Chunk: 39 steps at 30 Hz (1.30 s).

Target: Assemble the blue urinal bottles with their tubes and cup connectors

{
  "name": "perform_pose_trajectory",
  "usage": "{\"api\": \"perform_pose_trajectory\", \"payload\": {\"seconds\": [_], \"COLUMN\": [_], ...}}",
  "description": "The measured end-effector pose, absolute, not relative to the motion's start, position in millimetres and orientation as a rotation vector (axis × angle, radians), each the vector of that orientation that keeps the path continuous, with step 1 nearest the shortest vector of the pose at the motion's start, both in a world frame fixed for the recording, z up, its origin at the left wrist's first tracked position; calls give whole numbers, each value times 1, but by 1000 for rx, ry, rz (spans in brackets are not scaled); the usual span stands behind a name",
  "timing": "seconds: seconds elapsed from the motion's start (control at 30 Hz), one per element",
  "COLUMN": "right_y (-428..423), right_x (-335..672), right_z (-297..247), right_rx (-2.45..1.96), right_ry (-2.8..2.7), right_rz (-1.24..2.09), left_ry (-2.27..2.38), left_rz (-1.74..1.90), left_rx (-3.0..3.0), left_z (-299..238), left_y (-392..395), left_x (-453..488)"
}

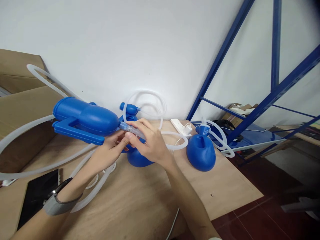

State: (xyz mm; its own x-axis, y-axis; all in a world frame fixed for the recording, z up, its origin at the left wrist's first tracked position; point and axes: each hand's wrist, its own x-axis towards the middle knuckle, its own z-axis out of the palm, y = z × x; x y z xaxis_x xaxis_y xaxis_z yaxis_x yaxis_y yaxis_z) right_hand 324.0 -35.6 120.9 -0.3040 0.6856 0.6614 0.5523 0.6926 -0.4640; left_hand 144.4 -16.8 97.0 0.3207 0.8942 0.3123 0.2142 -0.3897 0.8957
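A blue plastic urinal receiver with a long side handle hangs over the table, its narrow nozzle pointing right. A clear flexible tube meets this nozzle, and the joint looks bluish through the wall. My right hand is closed around the tube from above, thumb and fingers pinching near the joint. Just below the nozzle, my left hand is closed on the tube from underneath, its fingertips partly hidden. Behind my hands stands a blue urinal bottle, mostly covered by them.
Another blue bottle with coiled tubing stands at right. By the wall lie a smaller-looking blue receiver and a white power strip. Cardboard boxes and a dark-screened device are at left. A blue metal rack rises at right.
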Motion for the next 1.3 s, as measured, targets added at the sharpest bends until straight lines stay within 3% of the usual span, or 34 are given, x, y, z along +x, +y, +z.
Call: {"api": "perform_pose_trajectory", "payload": {"seconds": [0.13,0.27,0.5,0.7,1.3], "right_y": [-30,-26,-27,-34,-23], "right_x": [324,333,345,338,351], "right_z": [117,119,122,123,124], "right_rx": [-947,-931,-1048,-1087,-1064], "right_ry": [-1936,-1908,-1971,-2047,-2156], "right_rz": [161,109,-10,10,239], "left_ry": [1099,928,673,788,663], "left_rz": [1108,1078,1751,1742,1698], "left_rx": [1847,1706,1518,1964,2209], "left_z": [95,104,126,129,126], "left_y": [-10,-5,3,-3,-3], "left_x": [136,122,92,85,85]}}
